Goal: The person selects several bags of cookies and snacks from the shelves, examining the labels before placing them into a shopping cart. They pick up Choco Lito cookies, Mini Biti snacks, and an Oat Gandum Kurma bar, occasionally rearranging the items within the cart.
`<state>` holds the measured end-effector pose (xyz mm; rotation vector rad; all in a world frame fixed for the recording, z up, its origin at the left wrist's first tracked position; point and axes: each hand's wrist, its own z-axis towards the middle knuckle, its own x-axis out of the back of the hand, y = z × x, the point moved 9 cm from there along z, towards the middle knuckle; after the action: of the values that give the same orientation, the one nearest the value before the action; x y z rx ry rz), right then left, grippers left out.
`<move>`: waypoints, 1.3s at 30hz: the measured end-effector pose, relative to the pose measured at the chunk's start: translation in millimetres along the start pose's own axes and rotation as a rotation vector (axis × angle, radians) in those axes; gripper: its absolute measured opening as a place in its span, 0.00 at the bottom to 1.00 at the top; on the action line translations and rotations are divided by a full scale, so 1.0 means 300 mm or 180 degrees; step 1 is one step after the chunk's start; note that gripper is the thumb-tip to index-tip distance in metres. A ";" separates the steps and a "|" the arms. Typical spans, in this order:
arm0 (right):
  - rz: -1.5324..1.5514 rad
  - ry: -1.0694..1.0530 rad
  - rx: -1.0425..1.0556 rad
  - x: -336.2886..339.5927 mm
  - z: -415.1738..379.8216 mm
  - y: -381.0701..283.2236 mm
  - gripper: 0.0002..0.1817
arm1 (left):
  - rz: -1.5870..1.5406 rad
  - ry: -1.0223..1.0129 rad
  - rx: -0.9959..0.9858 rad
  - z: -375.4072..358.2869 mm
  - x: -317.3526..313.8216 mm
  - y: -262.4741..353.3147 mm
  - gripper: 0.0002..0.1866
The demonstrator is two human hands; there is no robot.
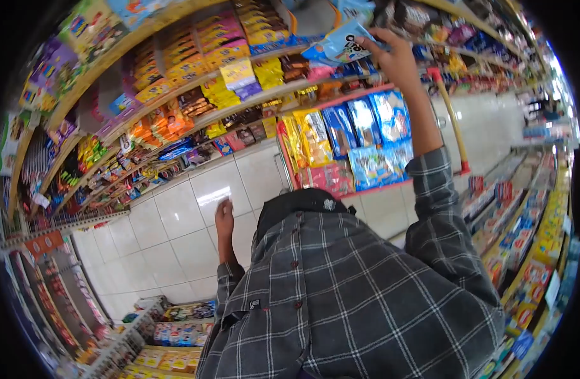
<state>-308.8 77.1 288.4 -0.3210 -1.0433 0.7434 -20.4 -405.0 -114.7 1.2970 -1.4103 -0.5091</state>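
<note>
My right hand [394,55] is raised at the shelf and closed on the edge of a light blue snack bag [341,45] with dark lettering. The bag is tilted in front of the shelf, close to a grey shelf tray [312,22] and other bags. My left hand [224,220] hangs low over the tiled floor at my side, holding nothing, its fingers loosely apart. Below my right forearm is a red-rimmed basket or cart holding yellow packets [315,136], dark blue packets [364,123], light blue packets [381,165] and pink packets [331,178].
Shelves with rows of yellow snack packs [179,47] and orange packs [160,126] curve along the left and front. A yellow bar with red ends [453,120] stands beside the basket. More stocked shelves [523,252] line the right; a white wire rack [135,328] is at lower left.
</note>
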 end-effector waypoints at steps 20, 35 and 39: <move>0.0874 -0.0337 -0.1686 -0.353 -1.159 0.265 0.27 | -0.0245 -0.2744 0.0084 -0.134 -1.061 0.567 0.19; -0.0563 -0.1302 -0.1469 -0.444 -1.362 0.299 0.29 | 0.2447 -0.1971 -0.3560 -0.183 -1.009 0.745 0.49; -0.0272 -0.1481 -0.1193 -0.370 -1.366 0.313 0.30 | 0.2680 -0.1754 -0.3523 -0.205 -1.051 0.688 0.49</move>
<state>-23.0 108.4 -37.9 -0.4318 -1.6341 0.5523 -114.5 -40.4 -50.7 -0.3599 -1.5583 -0.8878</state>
